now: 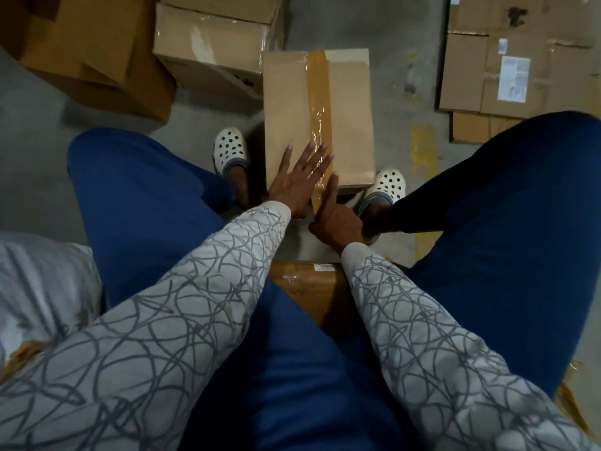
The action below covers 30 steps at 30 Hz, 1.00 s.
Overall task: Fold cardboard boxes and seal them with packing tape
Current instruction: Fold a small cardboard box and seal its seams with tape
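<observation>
Pressing down with left hand (292, 185), fingers (310, 153) straight and spread, on box (286, 102) standing on floor (357, 27) between feet (229, 148). Tape (318, 92) along centre seam wrinkled near the fingers: creases likely to set if smoothed unevenly. Right hand (338, 218) on tape end at near edge, grip impossible to tell; risk of end lifting on early release.

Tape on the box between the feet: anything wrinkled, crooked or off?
The tape follows the centre seam of the box fairly straight, but its near half is wrinkled and glinting, just beyond the left hand lying flat on it. The right hand presses its end at the near edge.
</observation>
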Tool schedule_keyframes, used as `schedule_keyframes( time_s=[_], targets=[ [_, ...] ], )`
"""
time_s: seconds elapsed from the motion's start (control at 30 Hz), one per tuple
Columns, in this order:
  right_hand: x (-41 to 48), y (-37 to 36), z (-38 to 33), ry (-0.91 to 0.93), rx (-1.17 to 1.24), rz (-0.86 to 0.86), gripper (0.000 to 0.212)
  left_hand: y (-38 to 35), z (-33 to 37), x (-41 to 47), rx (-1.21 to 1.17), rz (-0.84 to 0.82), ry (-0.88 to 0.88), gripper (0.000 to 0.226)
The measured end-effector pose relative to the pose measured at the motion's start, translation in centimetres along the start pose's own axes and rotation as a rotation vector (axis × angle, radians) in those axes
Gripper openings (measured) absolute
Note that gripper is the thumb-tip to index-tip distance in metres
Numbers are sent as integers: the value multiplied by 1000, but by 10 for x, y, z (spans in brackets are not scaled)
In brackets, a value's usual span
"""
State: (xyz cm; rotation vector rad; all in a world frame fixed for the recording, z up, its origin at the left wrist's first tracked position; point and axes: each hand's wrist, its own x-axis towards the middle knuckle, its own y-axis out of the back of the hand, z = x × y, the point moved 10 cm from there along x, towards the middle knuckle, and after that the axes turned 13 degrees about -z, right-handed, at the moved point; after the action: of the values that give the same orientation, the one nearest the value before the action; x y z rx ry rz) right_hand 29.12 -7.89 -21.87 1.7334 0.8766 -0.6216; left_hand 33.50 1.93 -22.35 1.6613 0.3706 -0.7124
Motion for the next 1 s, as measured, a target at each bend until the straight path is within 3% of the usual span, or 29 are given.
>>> schedule_keyframes(
  time_s=[0.2, 0.33, 0.4, 0.5, 0.57, 0.63, 0.73, 0.83, 0.9, 1.0],
  targets=[
    [15, -12, 2, 83, 255, -137, 140, 2, -3, 0, -53, -57, -1, 134],
    [19, -3, 7, 77, 310, -83, 122, 13, -8, 3, -179, -114, -72, 130],
    [12, 14, 17, 56, 552, 76, 104, 22, -19, 1, -432, -28, -22, 117],
    [4, 26, 37, -21, 959, 197, 81, 10, -75, -27, -1015, 245, 444, 115],
    [9, 27, 35, -12, 1106, 157, 80, -27, -81, -43, -1449, 176, 623, 114],
    [11, 34, 30, 20, 1186, 144, 76, -49, -73, -41, -1808, 98, 606, 89],
    [19, 62, 28, 37, 1175, 178, 63, -50, -73, -31, -1857, 121, 562, 60],
    [36, 109, 32, 77, 1024, 244, 56, -40, -47, -6, -1959, 36, 393, 26],
    [52, 144, 31, 141, 762, 300, 60, -24, -40, 7, -1946, -23, 316, 35],
    [58, 177, 40, 37, 368, 411, 51, -2, -56, 18, -1715, 5, 226, 45]
  ],
)
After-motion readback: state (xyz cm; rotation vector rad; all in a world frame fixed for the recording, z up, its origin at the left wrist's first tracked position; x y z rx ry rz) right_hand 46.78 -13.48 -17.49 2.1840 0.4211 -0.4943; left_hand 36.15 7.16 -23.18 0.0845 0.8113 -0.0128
